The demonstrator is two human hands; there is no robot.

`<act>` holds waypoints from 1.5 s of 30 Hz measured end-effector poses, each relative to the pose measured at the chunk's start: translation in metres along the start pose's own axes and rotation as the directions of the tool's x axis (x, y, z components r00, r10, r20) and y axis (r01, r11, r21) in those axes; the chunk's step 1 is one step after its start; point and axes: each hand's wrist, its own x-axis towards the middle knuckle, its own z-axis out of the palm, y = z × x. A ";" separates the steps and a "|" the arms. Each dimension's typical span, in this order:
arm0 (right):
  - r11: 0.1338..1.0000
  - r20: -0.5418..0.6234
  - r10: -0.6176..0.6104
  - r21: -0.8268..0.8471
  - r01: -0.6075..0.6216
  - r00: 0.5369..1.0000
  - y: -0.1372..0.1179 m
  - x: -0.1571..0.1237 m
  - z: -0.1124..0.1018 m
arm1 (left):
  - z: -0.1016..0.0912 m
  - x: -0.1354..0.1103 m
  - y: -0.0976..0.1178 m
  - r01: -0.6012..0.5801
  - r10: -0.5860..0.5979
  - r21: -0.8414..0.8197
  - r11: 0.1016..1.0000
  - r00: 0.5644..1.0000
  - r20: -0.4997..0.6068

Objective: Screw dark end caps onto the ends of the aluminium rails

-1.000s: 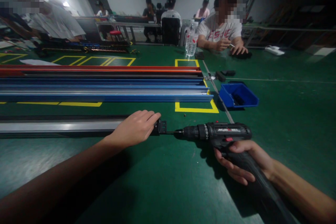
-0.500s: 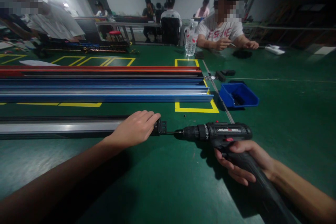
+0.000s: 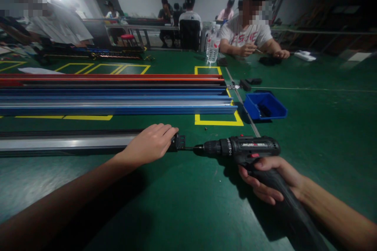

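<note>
My left hand (image 3: 153,142) is wrapped over the right end of a long metal profile (image 3: 73,141), black with a silver face, which lies on the green table. A black end piece (image 3: 180,142) pokes out past my fingers at that end. In my right hand (image 3: 271,182) is a black cordless drill (image 3: 253,147), lying level and pointing left, my fingers around its handle. The thin bit (image 3: 189,148) of the drill reaches the end piece; its very tip is hidden there. A small screw-like bit (image 3: 205,128) lies on the table above the drill's nose.
Beyond my hands lie several long blue profiles (image 3: 147,109) and an orange one (image 3: 147,76). A blue bin (image 3: 265,106) with dark small parts stands at right. Water bottles (image 3: 212,45) stand near a co-worker (image 3: 247,35) across the table. Yellow tape (image 3: 218,122) marks the tabletop.
The whole view has shifted very slightly. Both hands, the drill and the profile keep the same places relative to each other.
</note>
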 end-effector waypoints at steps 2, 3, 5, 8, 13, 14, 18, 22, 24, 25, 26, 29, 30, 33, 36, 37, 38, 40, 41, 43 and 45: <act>1.000 0.000 -0.003 0.001 0.003 1.000 0.001 -0.001 -0.001 | 0.001 0.000 0.000 -0.008 0.008 0.016 1.000 1.000 0.009; 1.000 0.001 -0.006 -0.002 0.006 1.000 0.001 -0.001 -0.001 | 0.002 0.000 0.000 -0.010 0.010 0.024 1.000 1.000 0.013; 1.000 0.005 -0.007 -0.006 0.007 1.000 0.001 -0.001 -0.001 | 0.002 -0.001 -0.001 -0.014 0.014 0.032 0.999 1.000 0.017; 1.000 0.005 -0.007 -0.007 0.007 1.000 0.001 -0.002 -0.001 | 0.002 -0.001 -0.001 -0.026 0.026 0.039 0.999 1.000 0.007; 1.000 -0.008 -0.011 -0.001 0.011 1.000 0.001 -0.001 0.001 | 0.003 -0.001 -0.001 -0.037 0.038 0.059 0.998 0.999 -0.006; 1.000 -0.007 -0.012 0.000 0.012 1.000 0.001 -0.001 0.002 | 0.003 -0.001 -0.001 -0.036 0.036 0.059 0.998 0.999 -0.004; 1.000 -0.007 -0.007 -0.007 0.007 1.000 0.001 -0.002 0.004 | 0.002 -0.002 -0.001 -0.035 0.035 0.052 0.998 0.999 -0.002; 1.000 -0.031 0.002 -0.020 -0.003 1.000 0.001 -0.002 0.002 | 0.002 -0.001 -0.001 -0.030 0.030 0.048 0.998 1.000 0.001; 1.000 -0.029 0.000 -0.029 -0.001 1.000 0.002 -0.002 0.002 | 0.002 -0.002 -0.001 -0.024 0.023 0.045 0.999 1.000 0.008; 0.999 -0.028 -0.003 -0.033 0.002 1.000 0.002 -0.002 0.002 | 0.002 -0.002 -0.002 -0.021 0.021 0.044 0.999 1.000 0.010; 0.999 -0.029 -0.004 -0.036 0.003 1.000 0.002 -0.002 0.001 | 0.003 -0.002 -0.002 -0.021 0.020 0.044 0.999 1.000 0.011; 0.999 -0.040 -0.007 -0.042 0.005 0.999 0.001 -0.002 0.002 | 0.003 -0.001 -0.002 -0.022 0.021 0.046 0.999 1.000 0.014; 0.999 -0.039 -0.008 -0.042 0.007 0.999 0.001 -0.002 0.002 | 0.003 -0.001 -0.002 -0.021 0.020 0.047 0.999 1.000 0.015; 0.999 -0.029 -0.014 -0.045 0.013 0.999 0.001 -0.002 0.002 | 0.002 -0.001 -0.001 -0.022 0.021 0.053 0.998 1.000 0.017; 0.999 -0.032 -0.022 -0.036 0.021 0.999 0.001 -0.003 0.002 | 0.003 -0.001 -0.001 -0.027 0.026 0.059 0.998 1.000 0.011; 0.999 -0.035 -0.022 -0.036 0.020 0.999 0.002 -0.003 0.002 | 0.003 -0.001 -0.001 -0.027 0.027 0.063 0.998 1.000 0.010; 0.999 -0.039 -0.020 -0.037 0.018 0.999 0.002 -0.002 0.003 | 0.004 -0.001 -0.001 -0.028 0.028 0.066 0.997 1.000 0.011; 0.999 -0.051 -0.014 -0.043 0.012 0.999 0.002 -0.002 0.003 | 0.004 -0.001 -0.002 -0.028 0.027 0.068 0.997 1.000 0.016; 0.999 -0.057 -0.013 -0.046 0.010 0.998 0.002 -0.002 0.004 | 0.004 -0.001 -0.002 -0.027 0.025 0.066 0.997 1.000 0.018; 0.999 -0.060 -0.013 -0.043 0.010 0.998 0.002 -0.002 0.004 | 0.004 -0.001 -0.002 -0.022 0.020 0.056 0.998 1.000 0.023; 0.999 -0.052 -0.010 -0.039 0.008 0.999 0.001 -0.002 0.004 | 0.003 -0.001 -0.001 -0.018 0.017 0.045 0.999 1.000 0.023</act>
